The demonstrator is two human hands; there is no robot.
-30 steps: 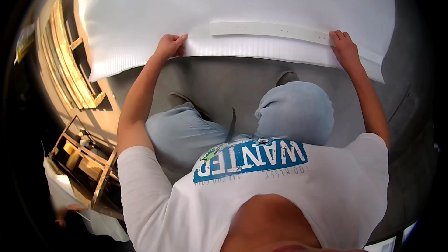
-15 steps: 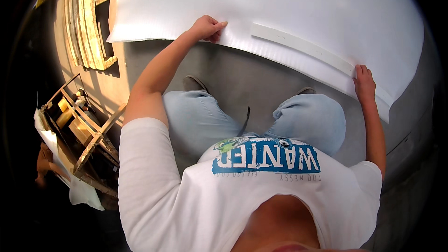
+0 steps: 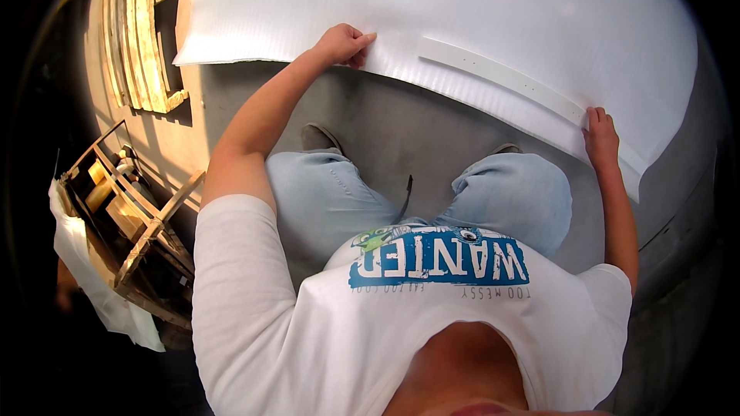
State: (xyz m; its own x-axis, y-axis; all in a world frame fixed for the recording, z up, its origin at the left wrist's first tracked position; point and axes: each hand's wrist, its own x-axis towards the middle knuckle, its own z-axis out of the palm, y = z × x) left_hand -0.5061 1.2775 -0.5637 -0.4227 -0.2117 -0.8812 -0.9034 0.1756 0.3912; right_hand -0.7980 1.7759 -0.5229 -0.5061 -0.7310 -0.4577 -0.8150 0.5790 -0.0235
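Note:
A large white foam sheet point(image 3: 532, 8) with a finely ribbed surface spreads across the upper view. At its near edge, left of the middle, my left hand point(image 3: 344, 46) is closed, pinching the sheet between thumb and curled fingers. My right hand point(image 3: 601, 141) grips the same edge farther right, its fingertips against the right end of a narrow white strip point(image 3: 501, 78). The strip is flat and straight, dotted with small marks or holes, and lies on the sheet roughly along the near edge. What is under my right palm is hidden.
Grey floor point(image 3: 370, 115) shows between my knees and the sheet. On the left lies a stack of wooden slats point(image 3: 139, 38). Nearer me stands a wooden frame point(image 3: 146, 223) with wood pieces in it and a pale sheet point(image 3: 100, 300) hanging beside it.
Both hands keep their holds, almost unmoved. The view has shifted slightly, and a brown shape, perhaps a person's arm, beside the pale sheet at far left is now mostly out of sight.

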